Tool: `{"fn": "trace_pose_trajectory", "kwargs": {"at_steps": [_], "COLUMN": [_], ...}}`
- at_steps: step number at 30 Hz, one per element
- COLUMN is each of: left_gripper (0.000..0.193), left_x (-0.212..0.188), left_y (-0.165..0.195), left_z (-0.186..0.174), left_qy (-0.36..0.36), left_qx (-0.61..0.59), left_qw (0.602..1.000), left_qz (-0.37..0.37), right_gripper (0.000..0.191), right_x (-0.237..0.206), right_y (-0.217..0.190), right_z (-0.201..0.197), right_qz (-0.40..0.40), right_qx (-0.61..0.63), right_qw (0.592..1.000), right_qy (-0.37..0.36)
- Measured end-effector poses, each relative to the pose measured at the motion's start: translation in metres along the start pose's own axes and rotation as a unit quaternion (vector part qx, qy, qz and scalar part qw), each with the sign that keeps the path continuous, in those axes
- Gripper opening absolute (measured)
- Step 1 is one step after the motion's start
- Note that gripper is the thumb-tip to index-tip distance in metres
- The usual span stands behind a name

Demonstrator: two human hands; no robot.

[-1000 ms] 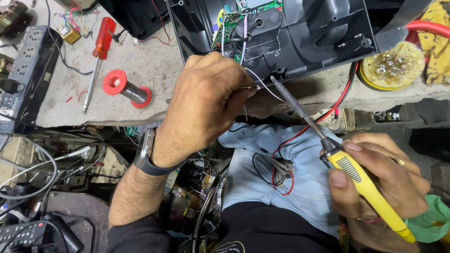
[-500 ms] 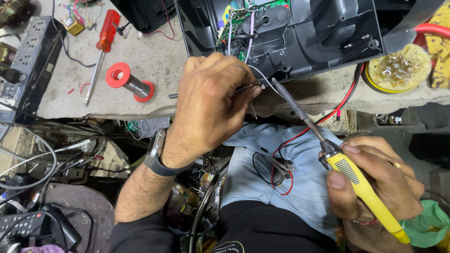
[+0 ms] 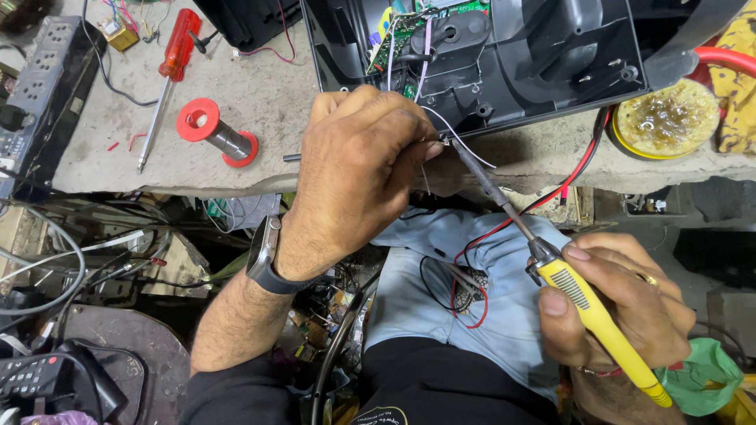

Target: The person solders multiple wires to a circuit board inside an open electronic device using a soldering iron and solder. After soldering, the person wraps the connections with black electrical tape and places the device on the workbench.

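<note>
Where left hand [image 3: 358,169] pinches thin wire [image 3: 465,149] at worktop [image 3: 260,102] edge, wire end hidden behind fingertips; right hand [image 3: 622,303] closed round yellow soldering iron [image 3: 587,307], tip meeting wire, joint indistinct.

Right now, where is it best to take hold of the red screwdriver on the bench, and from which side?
Grip the red screwdriver by its thick red handle, coming from above. It lies flat on the bench, handle away from the edge, with bare space around; the thin shaft offers less to hold.
</note>
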State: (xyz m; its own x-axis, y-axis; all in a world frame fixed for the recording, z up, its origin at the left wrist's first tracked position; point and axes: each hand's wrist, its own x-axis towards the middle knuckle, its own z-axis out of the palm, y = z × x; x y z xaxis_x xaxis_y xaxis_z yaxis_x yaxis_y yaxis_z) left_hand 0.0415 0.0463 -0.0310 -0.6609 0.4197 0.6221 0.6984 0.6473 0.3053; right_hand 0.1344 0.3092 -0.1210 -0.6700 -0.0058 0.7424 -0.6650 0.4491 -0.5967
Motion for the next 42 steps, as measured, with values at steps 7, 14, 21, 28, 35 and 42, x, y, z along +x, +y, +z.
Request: {"fn": "trace_pose_trajectory", "kwargs": {"at_steps": [7, 14, 21, 28, 35, 42], "left_gripper": [0.01, 0.011, 0.01, 0.01, 0.01, 0.01], "left_x": [-0.001, 0.0, -0.001, 0.0, -0.001, -0.001], "left_y": [-0.001, 0.0, 0.001, 0.0, 0.0, -0.001], "left_z": [0.001, 0.001, 0.002, 0.003, 0.003, 0.003], "left_qy": [0.007, 0.02, 0.016, 0.019, 0.018, 0.021], "left_qx": [0.003, 0.006, 0.018, 0.024, 0.028, 0.04], "left_qw": [1.0, 1.0, 1.0, 0.999, 0.999, 0.999], "left_qz": [0.003, 0.008, 0.008, 0.014, 0.015, 0.031], "right_gripper": [0.03, 0.024, 0.025, 0.03, 0.029, 0.027], "right_x": [0.002, 0.01, 0.015, 0.007, 0.009, 0.013], "right_y": [0.001, 0.0, -0.002, -0.001, 0.001, -0.005], "right_z": [0.003, 0.006, 0.011, 0.005, 0.006, 0.006], "right_qz": [-0.015, -0.049, -0.11, -0.079, -0.094, -0.089], "right_qx": [-0.001, -0.011, -0.074, -0.062, -0.066, -0.074], "right_qw": [1.0, 0.999, 0.991, 0.995, 0.993, 0.993], "right_qy": [0.0, -0.011, -0.007, -0.001, -0.011, -0.028]}}
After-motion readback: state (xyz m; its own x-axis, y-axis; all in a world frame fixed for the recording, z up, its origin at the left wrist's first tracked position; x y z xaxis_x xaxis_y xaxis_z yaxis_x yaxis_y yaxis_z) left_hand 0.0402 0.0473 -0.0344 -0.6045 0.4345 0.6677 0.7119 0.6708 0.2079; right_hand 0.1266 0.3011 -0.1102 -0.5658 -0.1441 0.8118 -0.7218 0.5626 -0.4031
